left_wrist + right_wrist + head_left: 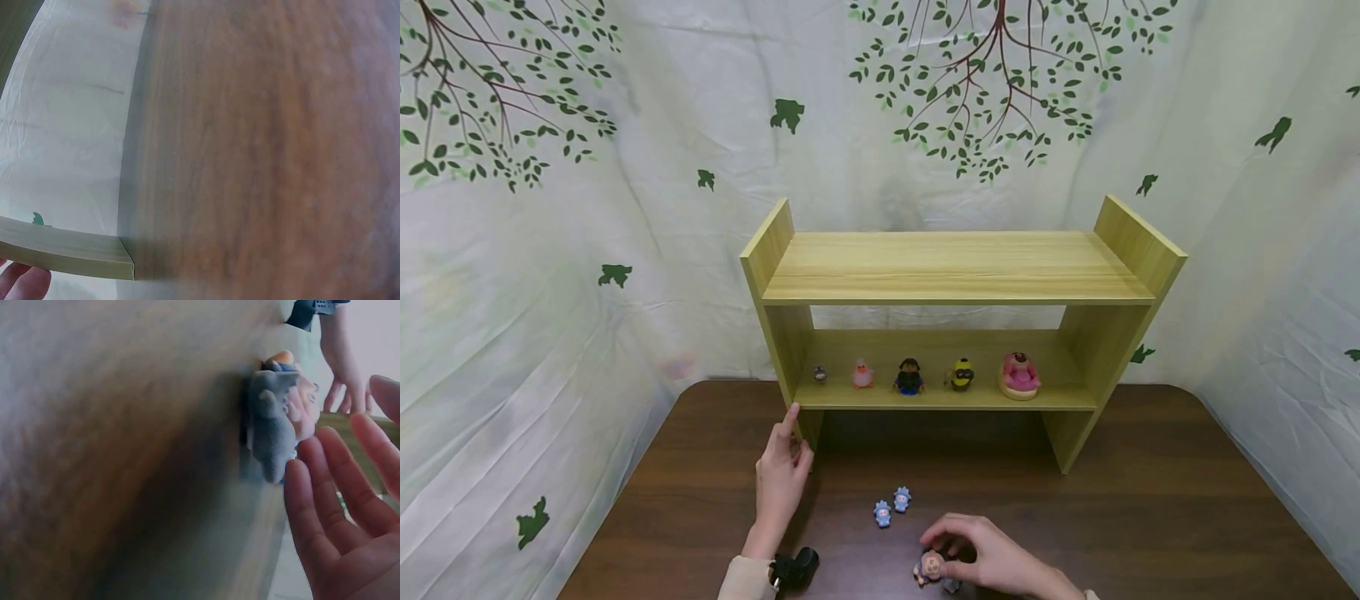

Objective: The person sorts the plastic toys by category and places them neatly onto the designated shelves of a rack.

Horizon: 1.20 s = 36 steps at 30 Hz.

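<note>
- Treat step in hand as a likely grasp on small tan-faced toy figurine [931, 567], sitting on dark brown wood-grain tabletop [1150, 483], low in head view, between thumb and index finger of bare right hand [981, 554]
- Read right grip as wide and loosely curved, with fingertips just beside the toys in right wrist view; no firm pinch visible, cannot tell exact contact
- Watch small grey toy figurine [272, 425], overlapping the tan-faced one in right wrist view; cannot tell touching or apart, so part the two before closing, or probably drag both
- Pinch the tan-faced one at the sides of the body, thumb opposite index; avoid squeezing the round head, likely to roll or tip
- Tuck spare fingers back, then lift straight up rather than sliding
- Leave room for two small light-blue toy figurines [882, 513], near and beyond the right hand
- Go light with bare left hand [782, 475]: index finger straight, fingertip at front left corner of the lower board, gripping nothing visible
- Avoid shoving pale yellow wooden two-board shelf [958, 267]; could topple row of five small toy figurines [910, 379] on the lower board
</note>
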Each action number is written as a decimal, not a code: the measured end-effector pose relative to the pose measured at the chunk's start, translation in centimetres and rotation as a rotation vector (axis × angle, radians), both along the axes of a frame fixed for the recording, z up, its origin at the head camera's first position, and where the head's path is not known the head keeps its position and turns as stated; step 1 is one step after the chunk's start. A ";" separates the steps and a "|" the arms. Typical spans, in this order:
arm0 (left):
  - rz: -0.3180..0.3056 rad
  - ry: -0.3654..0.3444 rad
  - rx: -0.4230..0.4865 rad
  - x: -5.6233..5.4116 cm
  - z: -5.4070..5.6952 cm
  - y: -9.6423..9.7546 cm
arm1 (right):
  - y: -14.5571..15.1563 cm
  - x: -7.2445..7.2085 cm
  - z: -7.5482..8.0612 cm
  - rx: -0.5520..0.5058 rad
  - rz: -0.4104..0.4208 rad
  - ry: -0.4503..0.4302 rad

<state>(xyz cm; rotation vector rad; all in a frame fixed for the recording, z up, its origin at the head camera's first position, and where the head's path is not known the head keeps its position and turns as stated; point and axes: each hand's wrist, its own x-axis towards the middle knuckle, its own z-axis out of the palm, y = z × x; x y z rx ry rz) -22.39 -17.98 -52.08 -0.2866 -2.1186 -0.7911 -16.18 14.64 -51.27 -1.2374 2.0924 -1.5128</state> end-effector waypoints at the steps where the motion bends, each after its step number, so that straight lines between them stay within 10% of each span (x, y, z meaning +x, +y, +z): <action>1: -0.001 -0.002 0.003 0.0 0.0 0.0 | -0.1 0.1 -0.1 0.010 0.003 -0.028; 25: -0.011 -0.017 0.007 0.1 0.0 0.0 | -1.0 0.3 -1.3 0.164 -0.077 0.265; 36: -0.013 -0.018 0.008 0.0 0.0 0.0 | -1.0 0.2 -1.2 0.145 -0.088 0.212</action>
